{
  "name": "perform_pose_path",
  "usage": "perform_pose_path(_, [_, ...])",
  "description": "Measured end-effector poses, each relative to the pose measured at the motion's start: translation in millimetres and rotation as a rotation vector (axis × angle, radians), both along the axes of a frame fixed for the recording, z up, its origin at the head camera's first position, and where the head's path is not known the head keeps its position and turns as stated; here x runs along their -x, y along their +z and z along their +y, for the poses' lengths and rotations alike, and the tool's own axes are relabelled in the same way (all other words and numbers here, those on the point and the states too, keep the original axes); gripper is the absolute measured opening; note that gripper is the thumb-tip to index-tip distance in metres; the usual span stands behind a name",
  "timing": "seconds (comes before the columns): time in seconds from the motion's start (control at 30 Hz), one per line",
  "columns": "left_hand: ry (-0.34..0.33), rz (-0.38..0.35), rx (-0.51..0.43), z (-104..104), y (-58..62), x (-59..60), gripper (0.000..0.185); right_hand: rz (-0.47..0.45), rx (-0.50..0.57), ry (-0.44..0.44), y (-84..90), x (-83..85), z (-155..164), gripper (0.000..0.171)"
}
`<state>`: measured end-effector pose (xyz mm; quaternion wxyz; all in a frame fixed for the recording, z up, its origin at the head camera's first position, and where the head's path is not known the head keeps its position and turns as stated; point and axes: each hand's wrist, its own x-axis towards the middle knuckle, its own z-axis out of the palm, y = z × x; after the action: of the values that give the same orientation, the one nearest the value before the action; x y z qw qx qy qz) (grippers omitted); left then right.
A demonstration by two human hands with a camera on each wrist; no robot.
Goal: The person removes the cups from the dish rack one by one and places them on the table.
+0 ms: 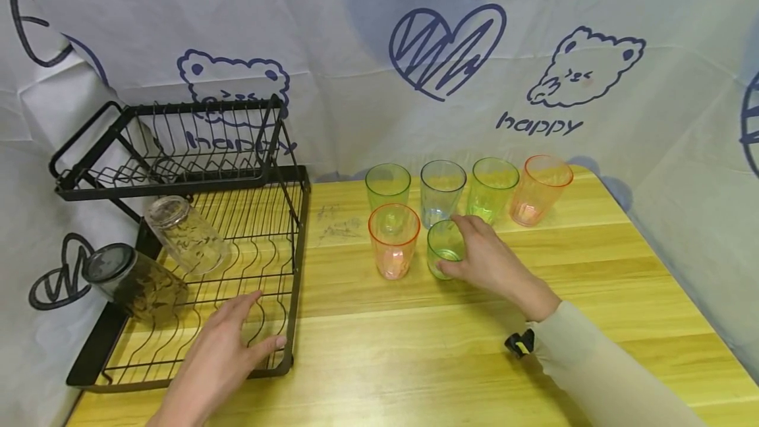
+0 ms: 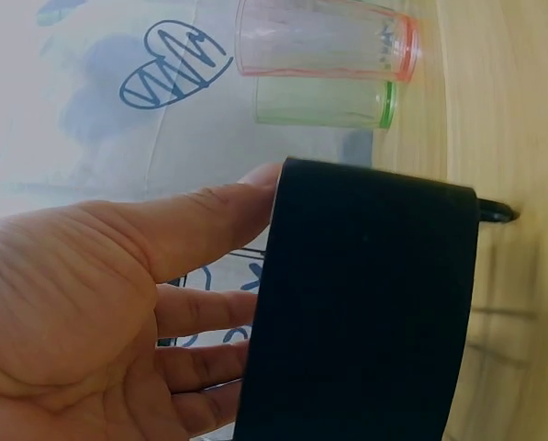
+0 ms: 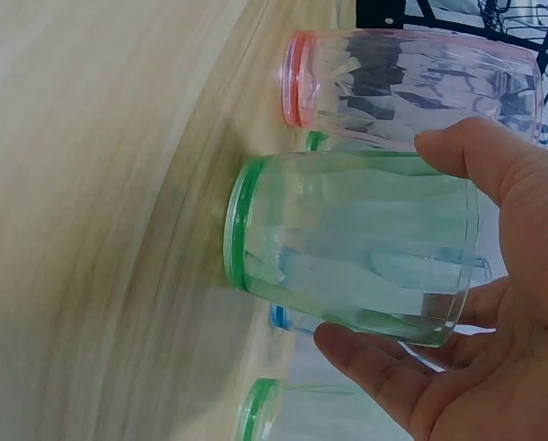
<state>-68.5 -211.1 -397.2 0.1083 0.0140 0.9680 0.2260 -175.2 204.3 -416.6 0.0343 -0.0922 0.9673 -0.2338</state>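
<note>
My right hand (image 1: 453,246) grips a small green plastic cup (image 1: 442,250) standing in the front row on the wooden table (image 1: 415,348). In the right wrist view the thumb and fingers (image 3: 379,241) curl round that green cup (image 3: 347,257) from both sides. An orange cup (image 1: 394,240) stands just to its left. My left hand (image 1: 267,319) rests with straight fingers on the front right corner of the black wire dish rack (image 1: 298,229). The left wrist view shows the open palm (image 2: 246,253) against the rack's black frame (image 2: 365,312).
Behind the held cup stands a row of cups: green (image 1: 388,184), blue (image 1: 442,191), green (image 1: 491,188), orange (image 1: 538,188). Two glass jars (image 1: 186,234) (image 1: 133,279) lie on the rack's lower tier. A printed cloth hangs close behind and to the right.
</note>
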Motion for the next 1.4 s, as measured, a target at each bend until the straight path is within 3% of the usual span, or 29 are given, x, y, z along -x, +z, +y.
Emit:
perform_pose_path(0.7, [0.061, -0.027, 0.010, -15.6, 5.0, 3.9, 0.098, -0.024, 0.059, -0.021, -4.1, 0.0, 3.6, 0.102])
perform_pose_path(1.4, [0.109, 0.034, 0.035, -35.9, 17.5, 2.6, 0.102, -0.008, 0.074, -0.035, -5.8, 2.9, 3.4, 0.100])
